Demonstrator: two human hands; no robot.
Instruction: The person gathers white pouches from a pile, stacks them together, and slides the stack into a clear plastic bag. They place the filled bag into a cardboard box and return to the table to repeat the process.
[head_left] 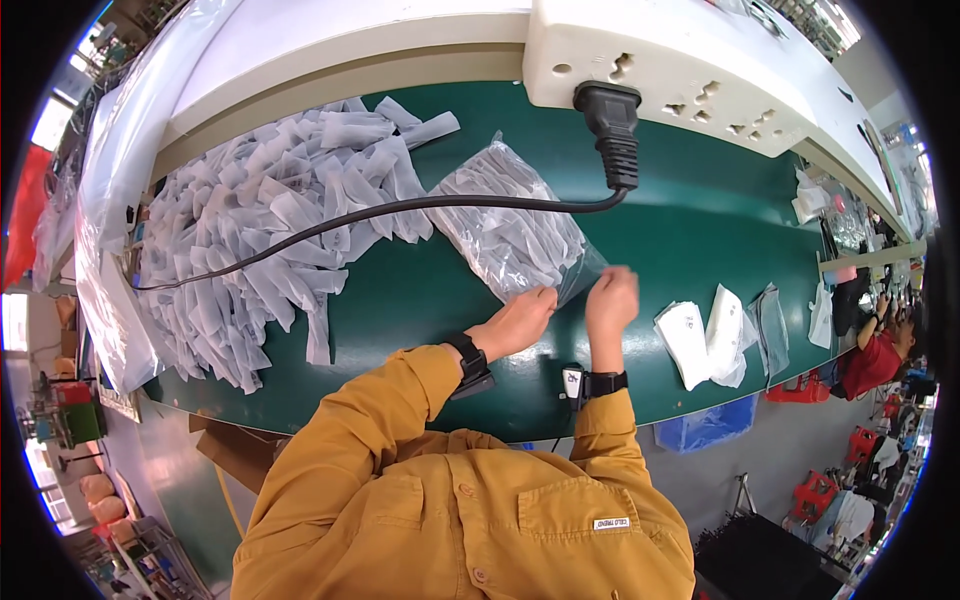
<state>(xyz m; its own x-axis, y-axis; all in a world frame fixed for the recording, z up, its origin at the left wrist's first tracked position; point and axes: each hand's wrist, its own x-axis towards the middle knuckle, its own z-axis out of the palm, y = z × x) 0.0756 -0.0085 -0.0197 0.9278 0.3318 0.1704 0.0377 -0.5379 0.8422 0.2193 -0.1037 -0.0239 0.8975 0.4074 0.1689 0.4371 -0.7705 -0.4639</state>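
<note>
A clear plastic bag [510,225] stuffed with pale strips lies on the green table [700,230], its open end toward me. My left hand [520,320] pinches the bag's near edge. My right hand [612,300] grips the same edge a little to the right, fingers closed on the plastic. Both wrists carry black bands, and yellow sleeves cover my forearms. A black cable [400,208] runs across the top of the bag.
A large heap of loose pale strips [260,230] covers the table's left part. A white power strip [690,70] with a black plug [612,130] sits at the back. Several small white packets [715,340] lie right. Another person in red [880,355] works far right.
</note>
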